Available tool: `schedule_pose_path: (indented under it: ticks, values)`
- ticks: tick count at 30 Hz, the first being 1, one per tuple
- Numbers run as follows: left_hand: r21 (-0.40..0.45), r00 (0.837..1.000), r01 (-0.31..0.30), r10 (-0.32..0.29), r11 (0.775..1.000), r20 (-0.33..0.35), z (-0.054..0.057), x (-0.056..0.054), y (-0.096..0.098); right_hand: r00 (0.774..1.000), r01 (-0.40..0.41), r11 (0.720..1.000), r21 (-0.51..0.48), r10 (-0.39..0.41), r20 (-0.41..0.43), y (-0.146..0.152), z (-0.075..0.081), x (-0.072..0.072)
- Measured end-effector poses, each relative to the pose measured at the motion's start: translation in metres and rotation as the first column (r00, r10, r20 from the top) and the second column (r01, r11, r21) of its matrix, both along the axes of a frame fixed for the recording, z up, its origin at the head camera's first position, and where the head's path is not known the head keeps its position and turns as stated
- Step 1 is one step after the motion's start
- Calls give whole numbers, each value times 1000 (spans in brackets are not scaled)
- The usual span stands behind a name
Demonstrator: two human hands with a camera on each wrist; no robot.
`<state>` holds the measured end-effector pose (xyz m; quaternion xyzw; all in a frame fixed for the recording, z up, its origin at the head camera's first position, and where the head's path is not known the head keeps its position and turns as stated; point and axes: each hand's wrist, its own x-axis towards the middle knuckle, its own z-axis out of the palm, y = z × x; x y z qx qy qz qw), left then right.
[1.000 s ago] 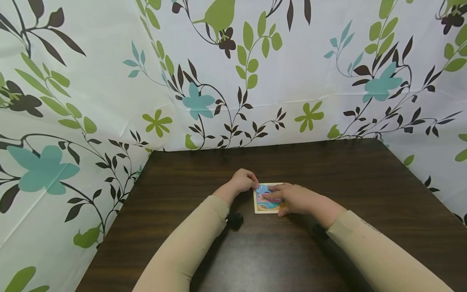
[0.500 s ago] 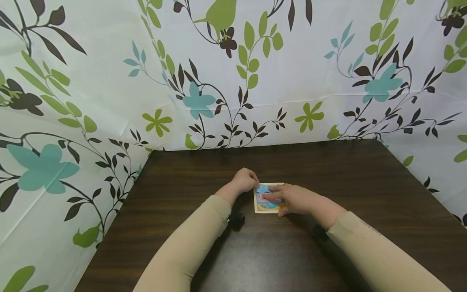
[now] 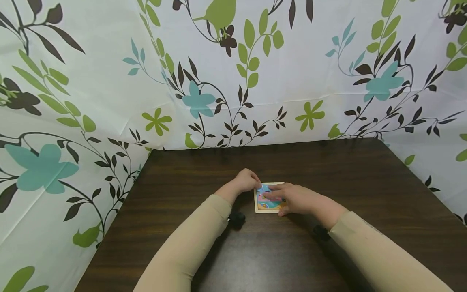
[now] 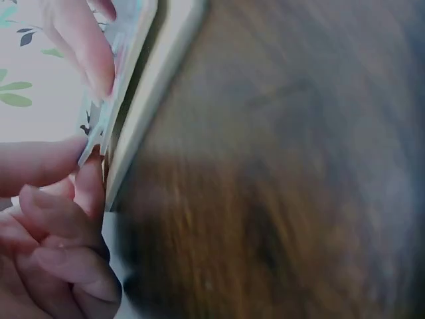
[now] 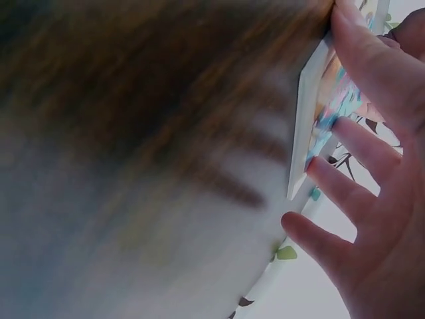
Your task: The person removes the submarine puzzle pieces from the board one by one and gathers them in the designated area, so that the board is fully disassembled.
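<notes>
A small square jigsaw puzzle with a pale wooden frame (image 3: 256, 205) and a colourful picture (image 3: 266, 205) lies flat on the dark table. At its far left corner, my left hand (image 3: 245, 181) pinches a thin puzzle piece (image 4: 92, 145) between thumb and forefinger. In the left wrist view that piece's edge stands raised from the frame, while the other left fingers curl below. My right hand (image 3: 300, 198) lies over the puzzle's right side with its fingers spread. The right wrist view shows the thumb at the frame's near edge and fingertips (image 5: 317, 165) touching the picture side.
A brown wood-grain table (image 3: 197, 174) surrounds the puzzle. Behind and beside it hangs a white cloth (image 3: 277, 89) printed with leaves, flowers and birds. A black rounded object (image 3: 238, 220) shows under the left wrist, and another dark object (image 3: 321, 232) under the right wrist.
My left fingertips have shifted very slightly to the right over the puzzle's corner. The right hand has stayed in place on the puzzle.
</notes>
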<state>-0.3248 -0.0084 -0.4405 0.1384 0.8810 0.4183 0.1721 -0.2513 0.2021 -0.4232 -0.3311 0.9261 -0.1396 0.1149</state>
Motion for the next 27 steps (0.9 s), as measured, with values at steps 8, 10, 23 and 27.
schedule_pose_path:
  ticks: [8,10,23,27]
  values:
    - [4,999,-47,47,999,15,-2,0,2,999,46,999,-14,-45,16,-1,1,0]
    - [0,999,-39,39,999,-7,-2,0,2,999,49,999,0,-49,19,-1,1,-1]
    - [-115,992,-18,4,993,-126,-7,-1,7,999,39,999,10,-40,17,-1,0,-3]
    - [-141,990,-46,27,989,-136,-5,1,10,999,32,999,5,-32,11,-1,1,-2]
